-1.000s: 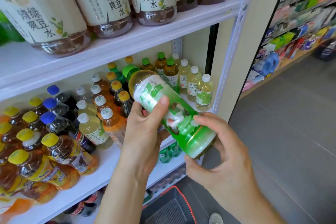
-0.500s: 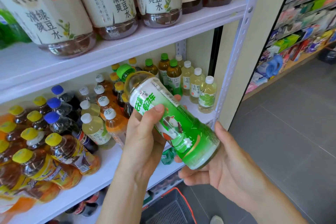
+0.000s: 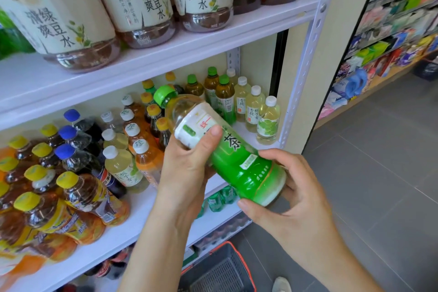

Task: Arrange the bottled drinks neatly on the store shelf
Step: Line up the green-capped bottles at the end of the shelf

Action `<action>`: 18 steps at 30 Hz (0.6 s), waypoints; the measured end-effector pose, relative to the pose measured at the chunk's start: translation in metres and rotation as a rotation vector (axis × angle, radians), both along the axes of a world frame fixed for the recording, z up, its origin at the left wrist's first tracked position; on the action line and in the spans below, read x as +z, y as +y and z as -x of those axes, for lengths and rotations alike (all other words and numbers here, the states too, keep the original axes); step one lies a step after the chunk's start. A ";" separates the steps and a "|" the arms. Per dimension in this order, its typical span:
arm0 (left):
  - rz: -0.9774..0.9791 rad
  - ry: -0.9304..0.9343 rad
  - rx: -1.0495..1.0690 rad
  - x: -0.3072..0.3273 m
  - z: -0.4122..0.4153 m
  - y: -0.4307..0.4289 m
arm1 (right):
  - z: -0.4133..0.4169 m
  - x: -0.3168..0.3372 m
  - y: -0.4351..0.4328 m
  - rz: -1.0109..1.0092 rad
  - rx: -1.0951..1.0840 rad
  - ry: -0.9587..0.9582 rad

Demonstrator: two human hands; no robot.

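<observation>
Green-labelled bottle [image 3: 237,168] is held tilted, cap toward the shelf [image 3: 142,208], just off its front edge near the right corner. Left hand [image 3: 187,173] fingers wrap its upper body. Right hand [image 3: 296,201] fingers grip its base.

Your left hand [image 3: 187,173]: upright on a bare forearm, back toward you. Thumb lies across the upper label of the green bottle [image 3: 237,168]; the other digits wrap behind it, mostly hidden.
Your right hand [image 3: 294,197]: palm turned inward, cupping the bottle's base. Thumb sits under the rim, fingers [image 3: 277,155] curve over the top.
Both forearms enter from the lower edge.
</observation>
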State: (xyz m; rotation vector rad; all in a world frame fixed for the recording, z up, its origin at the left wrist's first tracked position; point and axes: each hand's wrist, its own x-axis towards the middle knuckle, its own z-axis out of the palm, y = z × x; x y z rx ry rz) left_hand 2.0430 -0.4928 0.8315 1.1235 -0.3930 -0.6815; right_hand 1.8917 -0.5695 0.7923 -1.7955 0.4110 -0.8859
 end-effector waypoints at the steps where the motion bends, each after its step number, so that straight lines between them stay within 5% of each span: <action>1: 0.016 0.008 0.028 -0.001 0.000 -0.001 | 0.000 -0.002 0.000 0.062 -0.018 0.014; 5: 0.068 0.019 0.068 -0.002 0.000 -0.001 | 0.002 -0.005 0.000 0.068 0.013 0.064; 12: 0.102 0.037 0.001 0.000 0.002 0.005 | -0.005 0.002 -0.005 -1.028 0.467 0.030; 18: 0.041 0.024 -0.110 -0.007 -0.013 0.016 | -0.003 -0.007 0.005 -0.968 0.397 -0.074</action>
